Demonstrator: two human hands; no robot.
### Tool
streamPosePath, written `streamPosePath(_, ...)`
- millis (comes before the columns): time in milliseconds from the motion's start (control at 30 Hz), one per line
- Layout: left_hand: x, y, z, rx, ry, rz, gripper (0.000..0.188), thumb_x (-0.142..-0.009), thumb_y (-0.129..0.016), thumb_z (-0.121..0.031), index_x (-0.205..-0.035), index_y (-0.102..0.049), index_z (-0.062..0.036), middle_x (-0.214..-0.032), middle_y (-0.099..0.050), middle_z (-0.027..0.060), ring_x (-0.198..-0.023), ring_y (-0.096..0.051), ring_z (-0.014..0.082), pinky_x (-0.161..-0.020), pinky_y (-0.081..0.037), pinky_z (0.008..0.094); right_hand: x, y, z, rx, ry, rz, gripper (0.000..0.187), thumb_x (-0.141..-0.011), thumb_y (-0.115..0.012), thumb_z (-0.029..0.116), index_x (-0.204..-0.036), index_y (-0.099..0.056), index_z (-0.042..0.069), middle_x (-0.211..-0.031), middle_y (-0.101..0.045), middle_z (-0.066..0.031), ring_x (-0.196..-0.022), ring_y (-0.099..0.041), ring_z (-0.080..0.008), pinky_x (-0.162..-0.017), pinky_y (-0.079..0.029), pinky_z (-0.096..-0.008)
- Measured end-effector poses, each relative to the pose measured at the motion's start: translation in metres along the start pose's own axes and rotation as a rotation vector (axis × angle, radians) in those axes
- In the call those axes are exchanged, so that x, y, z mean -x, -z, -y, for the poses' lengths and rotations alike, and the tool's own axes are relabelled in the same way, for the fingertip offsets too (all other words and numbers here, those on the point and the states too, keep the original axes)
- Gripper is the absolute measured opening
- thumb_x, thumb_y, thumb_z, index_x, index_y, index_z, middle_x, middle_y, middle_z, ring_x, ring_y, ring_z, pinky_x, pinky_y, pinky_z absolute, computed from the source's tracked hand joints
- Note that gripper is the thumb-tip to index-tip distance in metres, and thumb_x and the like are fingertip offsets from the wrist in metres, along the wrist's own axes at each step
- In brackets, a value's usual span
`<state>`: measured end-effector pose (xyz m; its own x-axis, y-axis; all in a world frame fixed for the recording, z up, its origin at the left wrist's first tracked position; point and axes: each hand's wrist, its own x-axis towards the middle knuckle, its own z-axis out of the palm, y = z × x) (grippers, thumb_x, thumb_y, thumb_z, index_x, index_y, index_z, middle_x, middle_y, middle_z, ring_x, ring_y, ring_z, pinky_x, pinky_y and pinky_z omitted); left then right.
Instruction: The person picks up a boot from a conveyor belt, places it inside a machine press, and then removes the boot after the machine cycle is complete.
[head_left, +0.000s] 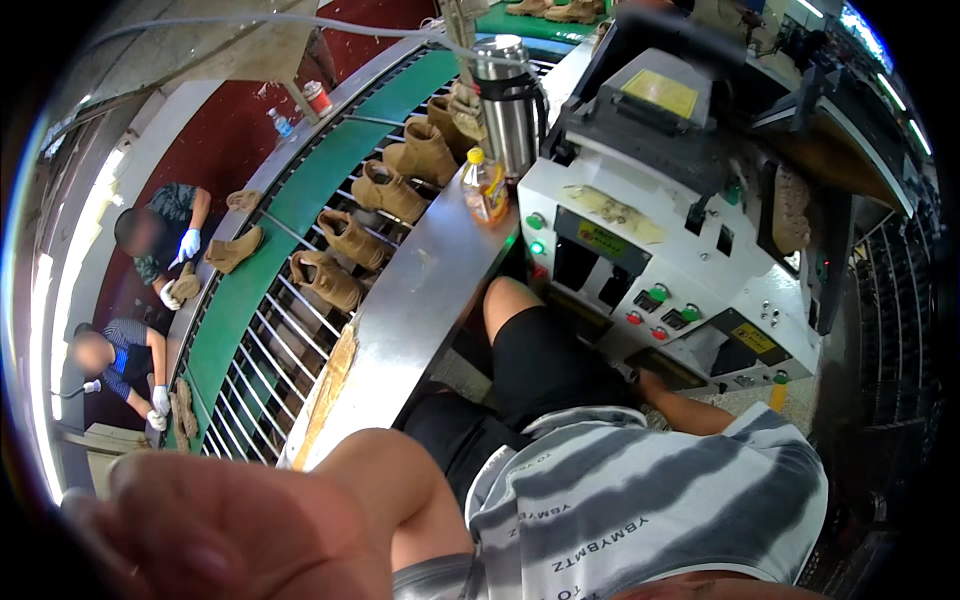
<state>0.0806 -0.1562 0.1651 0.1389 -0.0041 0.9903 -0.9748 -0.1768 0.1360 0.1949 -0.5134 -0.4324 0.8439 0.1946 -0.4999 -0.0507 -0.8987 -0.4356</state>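
My left hand [230, 525] is raised close at the lower left, large and blurred. Its fingers are curled in, and what they hold, if anything, is hidden. Low at my right side, my right hand [650, 388] is beside the lower front of a white machine [700, 285] with green and red buttons. The fingers there are too small and hidden to read. Several tan boots [390, 190] stand on a roller rack [262, 345] to my left. Over at the machine's right side sits another tan shoe [790, 210].
A metal ledge [400, 320] runs between me and the rack, with a steel flask [508, 110] and a yellow-capped bottle [484, 190] at its far end. Beyond is a green conveyor belt [300, 190]. Two gloved co-workers [165, 235] handle footwear along its far side.
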Motion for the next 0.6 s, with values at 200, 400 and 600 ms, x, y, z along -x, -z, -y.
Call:
streamPosePath(200,-0.013,-0.005,0.001,-0.131,-0.053,0.018,0.016,-0.076,-0.071,-0.004,-0.091,-0.066,-0.0036,-0.08,-0.064,0.0118,-0.068,-0.059,0.0256,-0.062,-0.047,0.0333,-0.034,-0.026,-0.005,-0.149,-0.001,0.053,0.035,-0.078,-0.068,0.028,-0.107,-0.067,0.007,-0.098,-0.069,-0.0197,-0.089,-0.067,-0.0339,-0.079,-0.051,-0.0441)
streamPosePath(400,0.001,-0.015,0.027,-0.151,-0.146,-0.023,0.016,-0.075,-0.072,-0.003,-0.09,-0.066,-0.004,-0.078,-0.064,0.0113,-0.065,-0.059,0.0252,-0.06,-0.047,0.0331,-0.024,-0.019,-0.031,-0.015,-0.103,0.024,0.044,-0.079,-0.066,0.039,-0.107,-0.067,0.006,-0.11,-0.065,-0.0241,-0.104,-0.061,-0.0402,-0.086,-0.049,-0.046)
streamPosePath(600,-0.004,-0.026,0.051,-0.259,-0.169,0.007,0.016,-0.074,-0.073,-0.003,-0.088,-0.067,-0.0043,-0.076,-0.064,0.0107,-0.063,-0.059,0.0249,-0.058,-0.047,0.0329,0.026,0.059,0.076,-0.296,0.236,-0.236,0.022,-0.076,-0.068,0.016,-0.096,-0.066,0.007,-0.087,-0.068,-0.0128,-0.083,-0.066,-0.031,-0.073,-0.052,-0.0406)
